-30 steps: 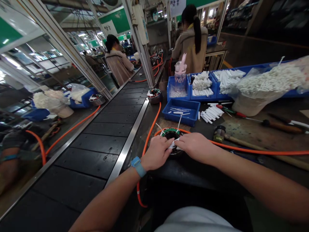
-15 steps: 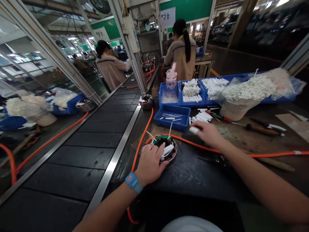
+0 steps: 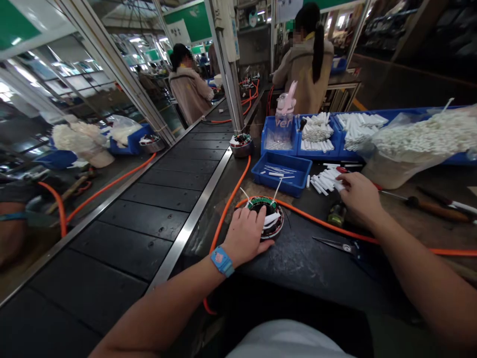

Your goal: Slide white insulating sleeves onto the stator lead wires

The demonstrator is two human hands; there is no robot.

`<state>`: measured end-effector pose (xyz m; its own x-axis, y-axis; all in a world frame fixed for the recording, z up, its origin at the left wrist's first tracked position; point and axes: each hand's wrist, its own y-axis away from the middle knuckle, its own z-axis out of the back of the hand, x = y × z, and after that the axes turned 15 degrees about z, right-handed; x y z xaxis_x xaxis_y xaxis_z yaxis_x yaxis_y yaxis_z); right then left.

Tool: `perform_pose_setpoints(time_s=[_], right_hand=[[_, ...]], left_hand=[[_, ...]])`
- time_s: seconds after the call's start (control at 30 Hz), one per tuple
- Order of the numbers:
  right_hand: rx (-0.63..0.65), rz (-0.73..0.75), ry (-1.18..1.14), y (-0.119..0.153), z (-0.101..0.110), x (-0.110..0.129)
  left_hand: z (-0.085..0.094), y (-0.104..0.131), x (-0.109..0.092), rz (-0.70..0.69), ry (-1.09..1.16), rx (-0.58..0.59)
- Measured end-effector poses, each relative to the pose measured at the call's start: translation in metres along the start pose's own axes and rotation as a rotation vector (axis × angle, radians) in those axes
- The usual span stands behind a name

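Note:
My left hand (image 3: 246, 232) rests over a ring-shaped motor stator (image 3: 280, 226), fingers on its inner side and thumb at the near rim. White sleeves lie across the ring, and two thin white ties stick up from its far side. My right hand (image 3: 360, 196) is at the right edge of a loose pile of short white tubes (image 3: 323, 180). Its fingertips are pinched together on white tubes there; how many they hold is hidden. Below that hand lie a small dark roundish object (image 3: 337, 214) and scissors (image 3: 337, 243).
A shallow blue tray (image 3: 298, 185) holds thin white pieces. Behind it, blue bins (image 3: 337, 151) carry white tubes; a bagged tub (image 3: 395, 164) stands right. An orange hose (image 3: 316, 221) crosses the bench. Another stator (image 3: 241, 146) sits by the conveyor (image 3: 149, 219). Two people sit further off.
My right hand has moved away from beside the blue tray, rightward to the pile's right edge. My left hand stays on the stator. The view has shifted, uncovering the scissors.

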<state>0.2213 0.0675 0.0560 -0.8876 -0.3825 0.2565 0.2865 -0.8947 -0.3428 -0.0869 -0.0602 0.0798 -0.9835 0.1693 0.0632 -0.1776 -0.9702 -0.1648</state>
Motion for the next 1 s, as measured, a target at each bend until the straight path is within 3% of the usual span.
perform_pose_setpoints(time_s=[0.07, 0.13, 0.27, 0.37, 0.5, 0.7, 0.77, 0.87, 1.0], right_hand=[[-0.090, 0.156, -0.270, 0.015, 0.007, 0.022], [-0.046, 0.254, -0.500, 0.031, 0.011, 0.050], [0.062, 0.256, -0.789, 0.050, 0.006, 0.095], [0.073, 0.243, -0.887, 0.045, 0.002, 0.107], [0.205, 0.240, -0.994, 0.032, 0.004, 0.107], [0.441, 0.245, -1.105, 0.021, 0.011, 0.121], [0.464, 0.304, -1.083, 0.024, 0.013, 0.127], [0.362, 0.469, -0.891, 0.041, 0.015, 0.134], [0.198, 0.800, -0.567, 0.078, 0.010, 0.146]], left_hand=[[-0.001, 0.000, 0.000, 0.001, 0.000, -0.003], [-0.001, 0.001, 0.000, 0.002, 0.003, -0.005], [-0.002, 0.001, 0.000, 0.002, 0.004, -0.011], [-0.002, 0.000, 0.000, -0.004, 0.004, -0.012], [-0.003, 0.001, 0.001, -0.012, 0.008, -0.013], [-0.006, 0.000, 0.002, -0.010, 0.035, -0.021], [-0.006, 0.000, 0.002, -0.010, 0.046, -0.024], [-0.007, 0.000, 0.002, -0.006, 0.055, -0.028], [-0.007, 0.000, 0.000, 0.012, 0.044, -0.020]])
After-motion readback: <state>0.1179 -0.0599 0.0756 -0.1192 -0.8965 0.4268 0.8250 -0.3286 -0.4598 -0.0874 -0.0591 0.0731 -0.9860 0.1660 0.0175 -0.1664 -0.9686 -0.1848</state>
